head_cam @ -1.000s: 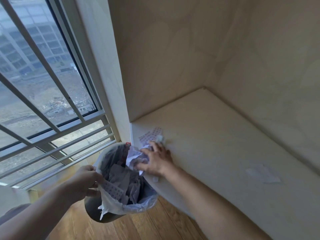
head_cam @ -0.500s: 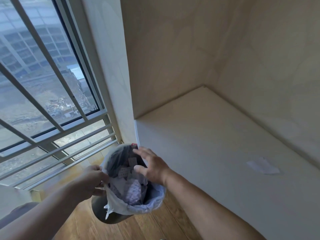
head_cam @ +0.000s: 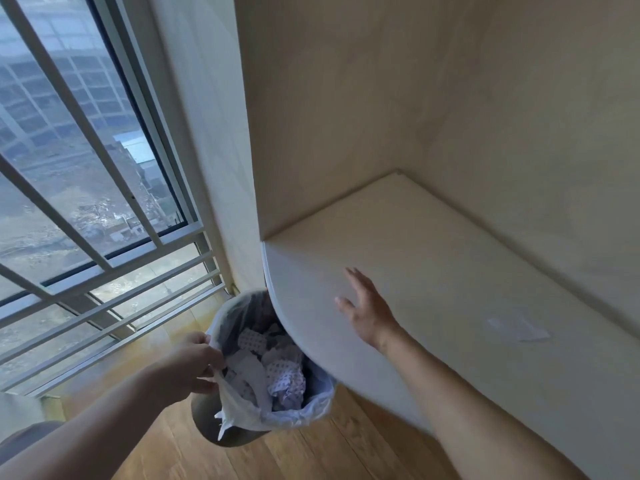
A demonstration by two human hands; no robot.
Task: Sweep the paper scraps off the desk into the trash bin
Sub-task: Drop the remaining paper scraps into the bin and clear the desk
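A trash bin (head_cam: 228, 436) with a white plastic liner sits on the floor, tucked partly under the desk's rounded corner. Crumpled paper scraps (head_cam: 273, 367), some with a dotted print, fill it. My left hand (head_cam: 194, 367) pinches the liner at the bin's near rim. My right hand (head_cam: 367, 306) hovers open over the pale desk (head_cam: 433, 258), fingers spread, holding nothing. One flat white paper scrap (head_cam: 517, 329) lies on the desk to the right of that hand.
A window with metal bars (head_cam: 86, 209) fills the left side. Pale wooden walls (head_cam: 381, 98) enclose the desk at the back and right. Wooden floor (head_cam: 311, 459) shows below the desk edge.
My right hand pushed the crumpled and dotted scraps off the desk edge into the bin, then lifted back over the desk, empty. The left hand kept its hold on the liner.
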